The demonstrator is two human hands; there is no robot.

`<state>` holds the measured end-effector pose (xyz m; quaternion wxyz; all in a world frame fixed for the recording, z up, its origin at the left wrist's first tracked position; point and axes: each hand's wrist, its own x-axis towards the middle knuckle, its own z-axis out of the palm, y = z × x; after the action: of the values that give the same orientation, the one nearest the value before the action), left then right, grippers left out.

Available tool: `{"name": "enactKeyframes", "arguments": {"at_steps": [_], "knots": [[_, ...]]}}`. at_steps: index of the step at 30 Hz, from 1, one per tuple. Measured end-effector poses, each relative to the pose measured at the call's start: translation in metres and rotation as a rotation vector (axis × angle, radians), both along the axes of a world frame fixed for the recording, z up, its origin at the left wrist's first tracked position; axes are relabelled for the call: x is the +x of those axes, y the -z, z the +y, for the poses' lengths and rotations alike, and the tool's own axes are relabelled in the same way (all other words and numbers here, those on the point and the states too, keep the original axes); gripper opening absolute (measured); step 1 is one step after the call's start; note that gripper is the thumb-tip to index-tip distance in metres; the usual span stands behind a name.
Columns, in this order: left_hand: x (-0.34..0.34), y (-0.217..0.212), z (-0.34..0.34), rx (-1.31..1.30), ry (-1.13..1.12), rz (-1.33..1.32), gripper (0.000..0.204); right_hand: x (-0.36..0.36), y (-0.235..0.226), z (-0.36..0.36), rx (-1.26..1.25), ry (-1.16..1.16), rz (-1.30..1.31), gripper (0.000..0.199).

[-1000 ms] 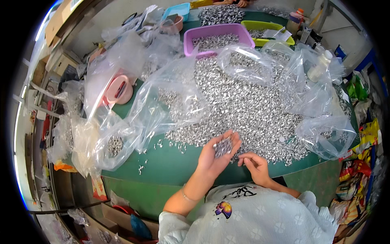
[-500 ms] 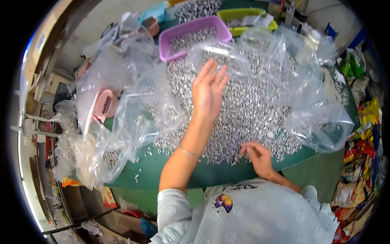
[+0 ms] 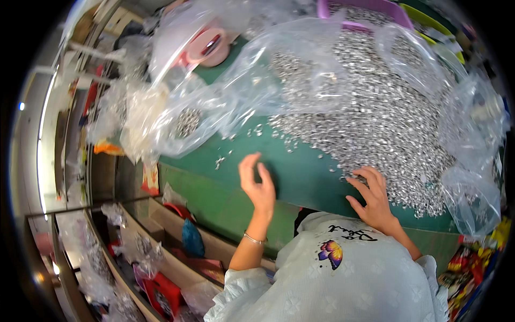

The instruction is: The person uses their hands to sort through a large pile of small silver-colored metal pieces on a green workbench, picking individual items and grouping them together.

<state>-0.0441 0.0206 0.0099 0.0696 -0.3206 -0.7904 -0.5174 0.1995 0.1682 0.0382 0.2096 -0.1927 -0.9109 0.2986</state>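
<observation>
A broad heap of small shiny silver metal pieces (image 3: 386, 107) is spread over the green table (image 3: 300, 180). My left hand (image 3: 258, 185) is above the table's near edge, left of the heap. Its thumb and fingers are curved and apart, with nothing visible between them. At the heap's near edge is my right hand (image 3: 374, 199), its thumb apart from its bent fingers. Those fingertips are beside the outermost pieces, and I see nothing held in them. A few loose pieces (image 3: 220, 161) lie on the table beyond my left hand.
Clear plastic bags (image 3: 252, 70) cover the left of the table, one with metal pieces (image 3: 188, 122) inside. More clear bags (image 3: 472, 123) lie at the right. A purple basin (image 3: 323, 9), a green basin (image 3: 424, 21) and a pink container (image 3: 212, 51) stand farther back. Open boxes (image 3: 155, 220) sit at lower left.
My left hand has come down from over the heap to the near table edge at the left. My right hand stays by the heap's edge, its fingers more spread. The view has swung left.
</observation>
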Motion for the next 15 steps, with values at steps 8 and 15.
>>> {"name": "enactKeyframes", "arguments": {"at_steps": [8,15], "knots": [[-0.070,0.035,-0.042,-0.593,-0.225,0.090,0.062,-0.050,0.012,0.009,0.247,0.095,-0.165,0.066],[-0.058,0.030,0.012,-0.457,0.066,0.159,0.051,-0.101,0.011,0.014,0.323,-0.043,-0.205,0.069]]}}
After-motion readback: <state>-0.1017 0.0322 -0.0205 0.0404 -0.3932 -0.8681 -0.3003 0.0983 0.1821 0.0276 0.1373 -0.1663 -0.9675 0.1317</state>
